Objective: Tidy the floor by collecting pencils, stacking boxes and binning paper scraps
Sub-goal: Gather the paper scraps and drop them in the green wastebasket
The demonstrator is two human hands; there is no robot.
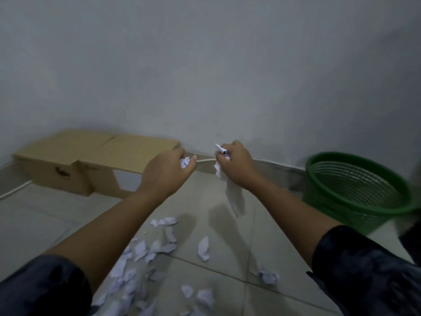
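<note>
above the floor: both hands raised
left hand (167, 173): fingers curled round a small paper scrap (185, 162)
right hand (235, 166): fingers gripping a crumpled paper (234, 197) that hangs down
green bin (355, 190): right, near wall
loose scraps (145, 254): floor below arms

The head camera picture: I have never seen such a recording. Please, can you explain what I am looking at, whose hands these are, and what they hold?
There is no machine here. A person wears one camera on the head, so you look down along their own arms. The left hand grips a small crumpled paper scrap. The right hand grips a bigger bunch of white paper that hangs down. More torn scraps lie on the tiled floor. Cardboard boxes stand by the wall at the left, and a green basket stands at the right.
</note>
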